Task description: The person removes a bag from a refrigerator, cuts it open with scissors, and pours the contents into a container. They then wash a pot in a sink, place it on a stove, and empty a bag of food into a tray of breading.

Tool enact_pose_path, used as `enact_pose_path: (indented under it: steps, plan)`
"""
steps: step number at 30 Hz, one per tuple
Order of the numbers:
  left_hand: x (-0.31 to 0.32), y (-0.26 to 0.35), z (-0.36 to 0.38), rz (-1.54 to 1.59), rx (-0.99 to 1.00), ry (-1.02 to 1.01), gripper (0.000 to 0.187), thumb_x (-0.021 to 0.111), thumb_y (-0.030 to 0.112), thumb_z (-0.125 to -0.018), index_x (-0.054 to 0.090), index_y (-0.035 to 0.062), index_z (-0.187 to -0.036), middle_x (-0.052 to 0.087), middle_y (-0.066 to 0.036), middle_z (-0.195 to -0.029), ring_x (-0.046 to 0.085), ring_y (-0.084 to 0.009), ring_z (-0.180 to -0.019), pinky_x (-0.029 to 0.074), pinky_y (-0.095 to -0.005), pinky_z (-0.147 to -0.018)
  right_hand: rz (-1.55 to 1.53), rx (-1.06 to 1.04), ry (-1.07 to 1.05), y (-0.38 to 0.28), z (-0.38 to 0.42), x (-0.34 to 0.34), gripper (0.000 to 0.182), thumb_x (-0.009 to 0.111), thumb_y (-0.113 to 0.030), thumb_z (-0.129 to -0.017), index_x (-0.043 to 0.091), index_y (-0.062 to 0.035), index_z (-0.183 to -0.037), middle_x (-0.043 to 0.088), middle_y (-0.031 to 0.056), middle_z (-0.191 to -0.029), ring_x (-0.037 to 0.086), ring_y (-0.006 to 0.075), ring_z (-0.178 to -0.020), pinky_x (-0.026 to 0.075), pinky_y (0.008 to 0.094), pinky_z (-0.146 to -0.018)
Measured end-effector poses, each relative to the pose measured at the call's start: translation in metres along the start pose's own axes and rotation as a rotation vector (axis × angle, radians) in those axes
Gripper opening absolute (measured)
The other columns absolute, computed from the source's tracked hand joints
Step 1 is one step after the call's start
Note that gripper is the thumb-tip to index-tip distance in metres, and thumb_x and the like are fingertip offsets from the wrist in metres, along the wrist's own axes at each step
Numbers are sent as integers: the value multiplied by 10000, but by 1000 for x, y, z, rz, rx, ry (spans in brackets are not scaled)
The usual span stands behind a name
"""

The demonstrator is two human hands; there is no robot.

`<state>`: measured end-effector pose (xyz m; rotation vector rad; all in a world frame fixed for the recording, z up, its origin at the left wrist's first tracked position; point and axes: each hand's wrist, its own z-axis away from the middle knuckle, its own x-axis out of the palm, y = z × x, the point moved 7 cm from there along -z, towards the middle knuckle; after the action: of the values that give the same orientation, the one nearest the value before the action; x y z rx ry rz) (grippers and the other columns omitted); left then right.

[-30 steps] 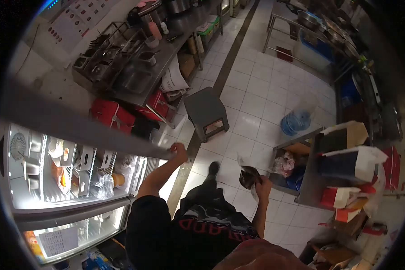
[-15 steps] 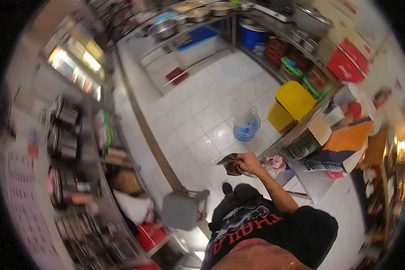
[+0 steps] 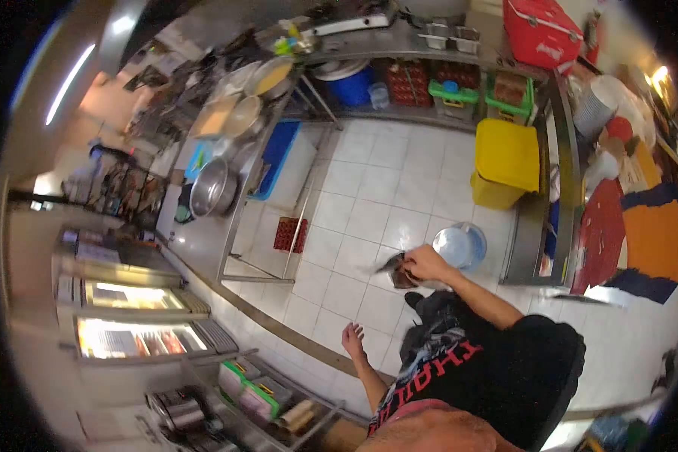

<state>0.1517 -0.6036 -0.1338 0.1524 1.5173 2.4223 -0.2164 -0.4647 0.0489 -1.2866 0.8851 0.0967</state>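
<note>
My right hand (image 3: 427, 264) is closed on a small dark bag-like thing (image 3: 401, 273), held out in front of my body above the tiled floor. It looks blackish brown with a pale, see-through edge; its exact kind is blurred. Beyond that hand a pale blue water bottle or tub (image 3: 460, 245) stands on the tiles. My left hand (image 3: 352, 339) hangs lower and to the left, fingers apart, with nothing in it.
A yellow lidded bin (image 3: 507, 162) stands by the right-hand shelving. Left of the floor is a steel table with a metal bowl (image 3: 213, 188) on it, a blue-rimmed tub (image 3: 280, 162) below and a red crate (image 3: 290, 234). A lit glass-front cooler (image 3: 139, 337) is at left.
My view has turned left, bringing the steel table and cooler further in. My left hand has come into sight. The dark thing stays in my right hand.
</note>
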Motion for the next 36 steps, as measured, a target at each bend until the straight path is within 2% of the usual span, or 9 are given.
enact_pose_path:
  steps: [8,9,12,13,15,20,25,30,36]
  plan:
    - [-16,25,-174,-75,-402,111,354,552,252,-889,594,11,-1145,663,-165,-998,665,-292,-793,535,-391,-612,-59,157,264,11,-206,-52,209,667,-237,-732,692,-49,-820,630,198,-720,619,363,-663,475,420,-591]
    - [-22,-3,-228,-203,-294,-95,351,552,232,-873,600,-2,-1131,667,-163,-970,662,-279,-760,530,-376,-605,-25,181,304,16,-229,-56,195,669,-223,-739,689,-41,-808,625,201,-710,614,361,-650,470,417,-577]
    - [27,68,-329,-166,1,-237,326,546,217,-868,611,-19,-1083,670,-154,-945,654,-258,-723,516,-345,-584,-119,375,379,50,-294,-53,167,673,-192,-738,681,-30,-782,619,198,-690,608,357,-631,468,401,-569]
    - [43,96,-373,-155,-132,-141,307,548,215,-869,618,-19,-1055,670,-147,-931,649,-244,-711,507,-326,-577,-67,327,460,49,-314,-50,158,672,-181,-741,680,-28,-776,618,193,-677,607,343,-614,466,395,-561]
    - [112,153,-462,-102,-231,-161,267,548,205,-872,628,-11,-1009,671,-133,-908,644,-221,-702,496,-297,-569,105,211,623,59,-353,-79,139,671,-161,-746,678,-23,-765,616,182,-650,606,314,-579,461,383,-546]
    - [318,330,-602,-347,18,-452,286,542,237,-914,624,-13,-1026,676,-130,-915,645,-206,-717,498,-290,-585,-95,551,746,92,-402,-153,151,665,-151,-767,662,-3,-743,604,153,-591,573,224,-506,448,356,-512]
    - [549,375,-708,-226,69,-754,319,552,269,-928,617,-11,-1066,676,-128,-948,650,-212,-754,510,-302,-618,-6,668,743,164,-485,-230,243,662,-247,-780,652,-9,-735,605,168,-612,562,277,-517,451,391,-517]
    - [705,398,-693,-230,-181,-900,256,541,214,-948,626,6,-1072,664,-117,-995,649,-206,-828,511,-306,-701,198,554,671,234,-603,-317,216,613,-235,-754,651,-23,-747,613,220,-736,599,394,-681,466,484,-618]
    - [847,461,-650,-323,-46,-938,232,568,200,-933,634,26,-1072,672,-100,-943,660,-191,-784,510,-262,-654,375,225,641,275,-761,-480,164,618,-226,-738,662,-78,-792,629,194,-766,612,400,-730,480,491,-667]
